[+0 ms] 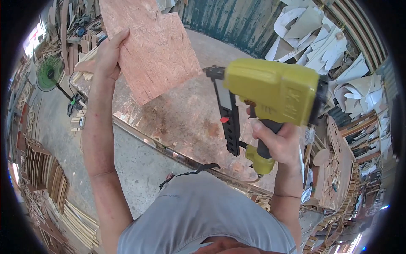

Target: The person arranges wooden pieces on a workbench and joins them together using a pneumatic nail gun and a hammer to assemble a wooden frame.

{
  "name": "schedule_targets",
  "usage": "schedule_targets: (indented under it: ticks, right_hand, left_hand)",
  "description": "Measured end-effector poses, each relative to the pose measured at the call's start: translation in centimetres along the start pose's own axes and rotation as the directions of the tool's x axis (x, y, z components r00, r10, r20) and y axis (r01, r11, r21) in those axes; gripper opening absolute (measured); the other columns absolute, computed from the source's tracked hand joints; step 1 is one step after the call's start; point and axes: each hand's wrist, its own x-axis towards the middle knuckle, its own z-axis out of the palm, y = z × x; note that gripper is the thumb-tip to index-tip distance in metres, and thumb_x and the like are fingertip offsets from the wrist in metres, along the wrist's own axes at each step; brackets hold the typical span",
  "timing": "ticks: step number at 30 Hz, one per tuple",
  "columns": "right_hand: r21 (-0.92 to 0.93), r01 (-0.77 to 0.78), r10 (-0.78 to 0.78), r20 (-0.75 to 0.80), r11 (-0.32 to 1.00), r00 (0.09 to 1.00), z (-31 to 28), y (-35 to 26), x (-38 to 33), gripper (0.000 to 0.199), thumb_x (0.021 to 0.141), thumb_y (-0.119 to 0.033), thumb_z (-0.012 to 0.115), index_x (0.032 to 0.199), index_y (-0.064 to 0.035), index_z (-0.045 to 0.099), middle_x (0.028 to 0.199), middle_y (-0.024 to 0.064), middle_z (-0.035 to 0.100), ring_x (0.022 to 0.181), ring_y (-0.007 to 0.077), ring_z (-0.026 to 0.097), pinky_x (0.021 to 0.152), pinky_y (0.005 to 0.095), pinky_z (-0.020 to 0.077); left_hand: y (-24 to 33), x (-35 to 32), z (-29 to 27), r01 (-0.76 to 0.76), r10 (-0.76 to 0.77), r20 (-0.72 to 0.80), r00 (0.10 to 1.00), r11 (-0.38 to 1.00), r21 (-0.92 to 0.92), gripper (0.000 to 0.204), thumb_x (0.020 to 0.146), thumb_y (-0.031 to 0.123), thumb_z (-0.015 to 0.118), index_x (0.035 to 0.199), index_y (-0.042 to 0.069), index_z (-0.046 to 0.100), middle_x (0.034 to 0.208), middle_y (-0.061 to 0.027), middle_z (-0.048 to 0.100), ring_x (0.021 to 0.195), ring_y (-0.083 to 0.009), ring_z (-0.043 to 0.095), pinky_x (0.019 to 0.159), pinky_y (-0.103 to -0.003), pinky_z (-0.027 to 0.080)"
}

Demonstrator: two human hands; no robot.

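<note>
My left hand point(108, 55) is raised and grips the left edge of a flat reddish plywood panel point(150, 46), held up above the workbench. My right hand point(277, 142) is wrapped around the black grip of a yellow pneumatic nail gun point(270, 91), whose black magazine point(228, 118) hangs down toward the bench. The gun is to the right of the panel and does not touch it. Below both lies a large worn wooden workbench top point(182, 122).
White curved cut-out templates point(321, 38) hang on the wall at upper right. A green standing fan point(50, 72) is on the concrete floor at left. Stacks of wooden slats point(46, 173) lie at lower left. Curved wooden furniture parts point(338, 169) are piled at right.
</note>
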Motion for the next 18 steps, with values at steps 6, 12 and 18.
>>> schedule_targets:
  ticks: [6, 12, 18]
  right_hand:
    - [-0.025, 0.01, -0.011, -0.035, 1.0, 0.999, -0.3, -0.9, 0.1, 0.043, 0.072, -0.004, 0.063, 0.112, 0.0054, 0.049, 0.093, 0.0167, 0.061, 0.062, 0.0139, 0.057, 0.053, 0.0247, 0.0487]
    - [0.053, -0.074, 0.074, 0.003, 0.996, 0.997, 0.5, -0.2, -0.1, 0.044, 0.072, -0.006, 0.064, 0.111, 0.005, 0.049, 0.092, 0.0148, 0.061, 0.065, 0.0144, 0.058, 0.055, 0.0258, 0.0497]
    - [-0.017, -0.165, 0.166, 0.074, 0.986, 0.983, 0.2, 0.0, 0.0, 0.043, 0.075, -0.009, 0.064, 0.113, 0.0036, 0.049, 0.094, 0.014, 0.061, 0.067, 0.013, 0.057, 0.057, 0.0246, 0.048]
  left_hand:
    - [-0.2, 0.2, -0.2, 0.002, -0.002, 0.016, 1.0, 1.0, 0.017, 0.039, 0.086, 0.022, 0.056, 0.11, -0.009, 0.051, 0.098, -0.0138, 0.062, 0.086, -0.0198, 0.063, 0.075, -0.031, 0.051]
    - [-0.4, -0.2, 0.3, -0.006, 0.006, -0.009, 1.0, 0.999, 0.043, 0.039, 0.085, 0.021, 0.058, 0.11, -0.008, 0.052, 0.099, -0.0127, 0.062, 0.086, -0.0186, 0.062, 0.076, -0.029, 0.05]
    - [-0.6, 0.0, 0.0, -0.017, 0.018, -0.031, 0.999, 1.0, 0.017, 0.039, 0.084, 0.02, 0.058, 0.111, -0.007, 0.052, 0.101, -0.0127, 0.061, 0.087, -0.0184, 0.062, 0.076, -0.029, 0.05]
